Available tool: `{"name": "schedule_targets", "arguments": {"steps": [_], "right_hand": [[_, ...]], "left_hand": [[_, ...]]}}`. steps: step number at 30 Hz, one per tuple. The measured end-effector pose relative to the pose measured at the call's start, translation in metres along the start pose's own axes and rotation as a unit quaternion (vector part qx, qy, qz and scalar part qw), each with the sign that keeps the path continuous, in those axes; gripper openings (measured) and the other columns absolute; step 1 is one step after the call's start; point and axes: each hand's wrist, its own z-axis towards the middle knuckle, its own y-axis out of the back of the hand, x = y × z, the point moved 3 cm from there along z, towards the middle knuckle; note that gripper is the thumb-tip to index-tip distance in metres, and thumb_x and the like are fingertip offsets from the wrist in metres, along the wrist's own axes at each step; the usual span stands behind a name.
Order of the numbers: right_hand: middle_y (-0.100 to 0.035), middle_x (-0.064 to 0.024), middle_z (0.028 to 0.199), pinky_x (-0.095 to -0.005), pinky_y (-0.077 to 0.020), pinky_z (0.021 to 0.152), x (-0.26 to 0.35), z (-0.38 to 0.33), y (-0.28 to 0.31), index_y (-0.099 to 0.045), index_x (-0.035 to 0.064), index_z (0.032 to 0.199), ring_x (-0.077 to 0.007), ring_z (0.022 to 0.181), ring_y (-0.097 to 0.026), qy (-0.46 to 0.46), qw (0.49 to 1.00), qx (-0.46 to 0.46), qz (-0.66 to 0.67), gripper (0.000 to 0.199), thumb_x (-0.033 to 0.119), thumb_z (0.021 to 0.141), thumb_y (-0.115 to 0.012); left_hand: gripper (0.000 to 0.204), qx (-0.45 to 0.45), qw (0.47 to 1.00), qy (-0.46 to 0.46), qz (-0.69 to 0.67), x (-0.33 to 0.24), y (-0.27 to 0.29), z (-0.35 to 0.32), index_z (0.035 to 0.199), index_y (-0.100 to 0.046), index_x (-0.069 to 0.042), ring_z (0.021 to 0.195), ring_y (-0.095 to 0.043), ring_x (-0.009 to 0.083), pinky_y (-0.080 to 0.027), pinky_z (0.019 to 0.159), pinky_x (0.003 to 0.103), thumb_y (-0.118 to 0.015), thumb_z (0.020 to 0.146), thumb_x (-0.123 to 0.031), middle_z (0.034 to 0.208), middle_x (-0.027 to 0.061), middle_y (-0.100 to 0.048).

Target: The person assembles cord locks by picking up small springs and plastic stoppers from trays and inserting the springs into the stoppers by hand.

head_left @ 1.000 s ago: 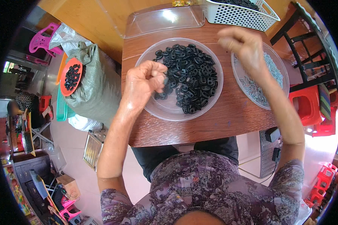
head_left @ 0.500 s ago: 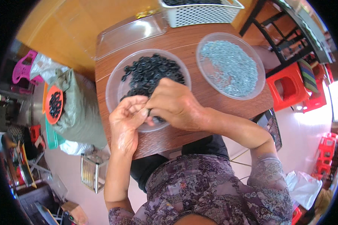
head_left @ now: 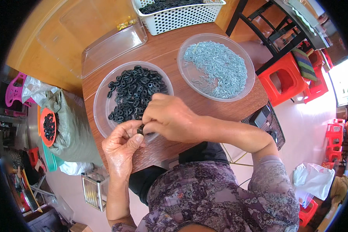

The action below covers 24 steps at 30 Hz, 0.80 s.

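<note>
Orange-red round plate point(head_left: 46, 110): at the far left end, bearing small dark bits point(head_left: 49, 127); on or just against the grey-green woven sack point(head_left: 75, 127), I cannot tell which; kept off the worktop, perhaps to save room there.
See-through rectangular plastic tray point(head_left: 116, 48): at the worktop's far left corner, likely pushed back as it is out of use.
Left hand point(head_left: 120, 149): at the near edge of the brown wooden worktop point(head_left: 216, 110), thumb and fingertips pinched on something small and dark, palm turned partly up, which seems to steady it for the other hand.
See-through round plastic bowl point(head_left: 103, 104): just beyond the hands, heaped with black oval plastic pieces with holes point(head_left: 133, 91); so close, it probably spares reaching.
Small black piece point(head_left: 140, 130): between the two hands, at the left fingertips, over the bowl's near rim (mostly hidden by fingers, so its shape is unclear).
Right hand point(head_left: 170, 116): together with the left, curled over the piece from the right; its fingertips are hidden, so I cannot tell whether it grips too.
White perforated plastic basket point(head_left: 181, 17): at the far edge, holding more black bits, probably a reserve.
Second see-through round bowl point(head_left: 191, 72): far right of the hands, apart from them, with slender silvery-blue pins point(head_left: 216, 63); likely kept separate to avoid mixing.
</note>
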Motion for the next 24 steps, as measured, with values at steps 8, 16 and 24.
{"name": "schedule_targets", "arguments": {"steps": [8,16,24], "right_hand": [[-0.062,-0.008,0.077,-0.0319,-0.0453,0.069,-0.062,-0.016,0.108,-0.064,0.0034,0.079,-0.0244,0.076,-0.057,-0.13,0.971,-0.047,-0.193,0.007,0.006,0.073,-0.066],[-0.063,-0.0099,0.076,-0.0369,-0.0437,0.071,-0.109,-0.005,0.101,-0.066,0.0038,0.077,-0.0272,0.075,-0.054,-0.117,0.938,0.011,-0.327,0.01,0.011,0.071,-0.064],[-0.057,-0.0094,0.069,-0.0371,-0.0431,0.066,-0.124,0.005,0.088,-0.066,0.006,0.078,-0.0282,0.071,-0.051,-0.074,0.929,0.04,-0.36,0.011,0.004,0.067,-0.065]], "left_hand": [[0.015,-0.046,0.999,-0.021,0.001,0.009,0.012,-0.001,0.09,-0.062,0.005,0.06,-0.053,0.0115,-0.046,0.056,0.023,-0.065,0.078,-0.004,0.073,0.0043,-0.057],[0.011,-0.071,0.997,0.0,-0.043,0.015,0.008,0.004,0.089,-0.063,0.005,0.059,-0.054,0.0098,-0.046,0.056,0.02,-0.064,0.079,-0.001,0.075,0.0063,-0.06],[0.013,-0.081,0.996,-0.003,-0.047,0.017,0.007,0.004,0.09,-0.064,0.005,0.058,-0.054,0.0092,-0.045,0.056,0.019,-0.064,0.079,-0.001,0.074,0.0067,-0.061]]}}
